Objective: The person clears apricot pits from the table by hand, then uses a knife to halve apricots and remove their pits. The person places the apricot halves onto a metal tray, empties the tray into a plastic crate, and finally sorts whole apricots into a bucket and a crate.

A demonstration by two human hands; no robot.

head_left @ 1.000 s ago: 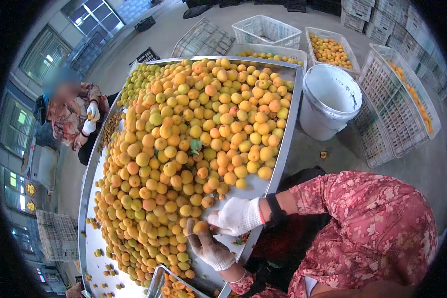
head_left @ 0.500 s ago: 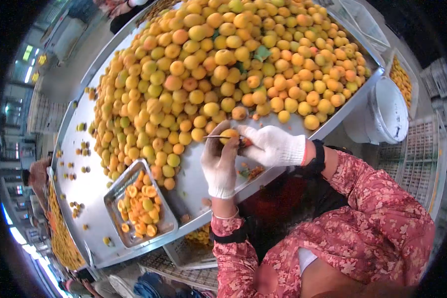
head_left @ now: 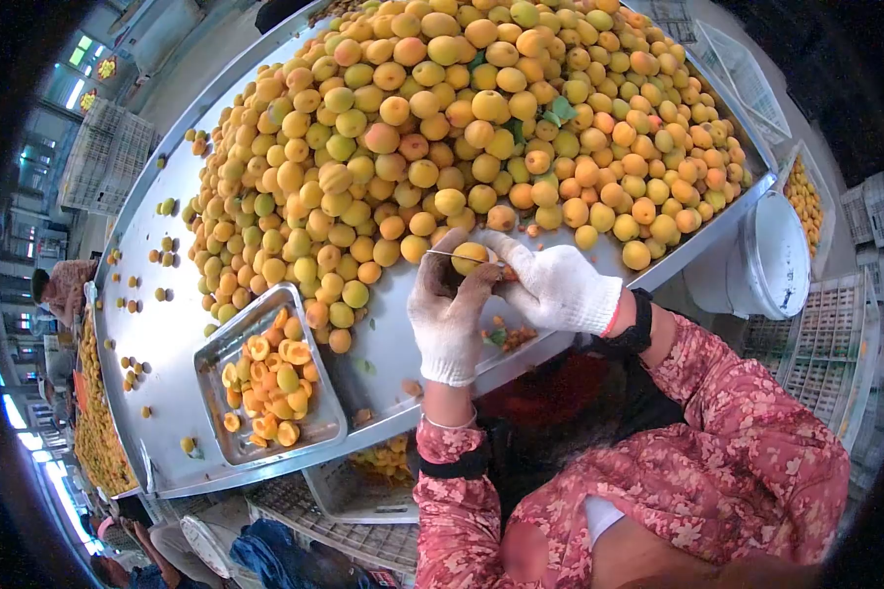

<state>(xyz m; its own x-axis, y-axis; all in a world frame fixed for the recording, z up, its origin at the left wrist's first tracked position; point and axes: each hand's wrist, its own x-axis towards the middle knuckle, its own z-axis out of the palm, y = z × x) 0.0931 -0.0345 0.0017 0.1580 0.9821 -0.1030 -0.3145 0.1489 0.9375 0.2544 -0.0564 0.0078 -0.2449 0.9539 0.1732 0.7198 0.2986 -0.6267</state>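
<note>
A yellow apricot [head_left: 470, 259] is gripped in my left hand [head_left: 446, 319], whose white glove is stained brown at the fingertips. My right hand [head_left: 560, 289], also gloved, is closed on a small knife [head_left: 452, 255]; its handle is mostly hidden in the fingers. The thin blade lies across the apricot and points left. Both hands meet over the near edge of the metal table [head_left: 388, 368], just in front of a big heap of whole apricots [head_left: 363, 147]. To the left, a metal tray [head_left: 329, 432] contains halved apricots [head_left: 270, 388].
Scraps and pits [head_left: 513, 339] lie by the table edge below my hands. A white bucket [head_left: 776, 255] stands off the right corner, near plastic crates [head_left: 815, 324]. A crate [head_left: 363, 491] sits under the near edge. Another person [head_left: 69, 290] is at the far left.
The view has shifted, so the table and heap appear moved. The knife blade now runs across the apricot's face, and the apricot shows more between my hands.
</note>
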